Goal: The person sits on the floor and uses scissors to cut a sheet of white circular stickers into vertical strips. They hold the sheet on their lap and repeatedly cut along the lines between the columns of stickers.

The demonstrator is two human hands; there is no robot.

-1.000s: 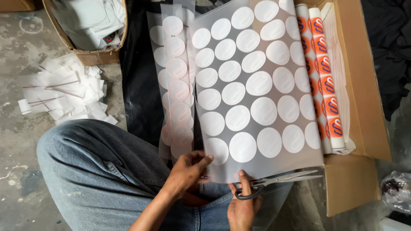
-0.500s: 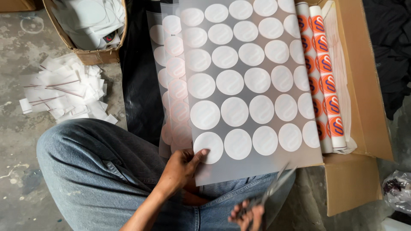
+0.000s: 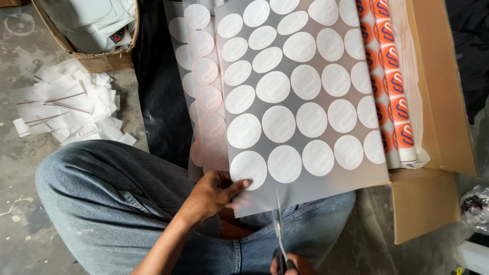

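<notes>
— OK, left hand (image 3: pixel 211 192)?
— Pinching the sticker sheet (image 3: pixel 300 102) at its lower left corner, thumb on top. Sheet lies over the lap, grey with white round stickers.
— Right hand (image 3: pixel 288 265)?
— Closed on scissors (image 3: pixel 279 224), blades at the sheet's bottom edge, pointing up.
— Around the sheet?
— Cardboard box (image 3: pixel 438 102) right of it, paper scraps (image 3: pixel 71 109) far left.

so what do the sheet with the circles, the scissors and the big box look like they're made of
The sheet looks like thin translucent film, matte grey, carrying white circle stickers; it curves loosely where the left hand grips it. The scissors have slim shiny blades, likely steel. The box looks like plain brown cardboard, with a bent flap.
</notes>
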